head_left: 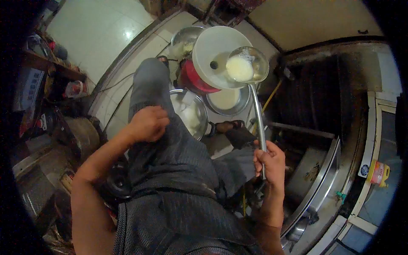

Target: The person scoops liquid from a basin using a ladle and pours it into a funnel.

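Note:
My right hand (270, 161) is wrapped round the long metal handle of a ladle (257, 111). The ladle's round bowl holds pale, creamy liquid (240, 69) with some froth, and it hangs over the right side of a wide white hopper (207, 46). A dark round hole shows inside the hopper, which sits on a red machine body (193, 78). Below it stands a metal basin of similar creamy liquid (225, 100). My left hand (151, 123) rests on my thigh with its fingers curled in, and nothing shows in it.
Beside my knee stands a metal bowl (193, 117) with white contents. Another metal bowl (187, 36) lies behind the hopper. At right are a metal-edged counter (316, 182) and a yellow-handled container (377, 173). A white-and-red tub (76, 89) stands at left, and a cable crosses the tiles.

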### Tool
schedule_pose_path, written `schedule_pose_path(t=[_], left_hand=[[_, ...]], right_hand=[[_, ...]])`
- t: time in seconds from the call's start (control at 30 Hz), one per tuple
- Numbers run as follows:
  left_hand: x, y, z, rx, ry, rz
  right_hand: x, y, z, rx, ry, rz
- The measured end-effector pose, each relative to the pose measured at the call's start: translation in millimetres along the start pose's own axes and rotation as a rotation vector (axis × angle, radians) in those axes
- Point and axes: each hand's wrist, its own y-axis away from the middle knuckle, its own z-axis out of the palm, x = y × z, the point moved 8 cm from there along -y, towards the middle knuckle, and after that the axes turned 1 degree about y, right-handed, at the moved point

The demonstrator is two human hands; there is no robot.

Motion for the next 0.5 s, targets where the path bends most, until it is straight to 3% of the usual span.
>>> schedule_pose_path(t=[0.5], left_hand=[[3.3, -0.5, -2.0, 0.034, -0.03, 0.005]], right_hand=[[0.4, -0.2, 2.0, 0.03, -0.001, -0.024]])
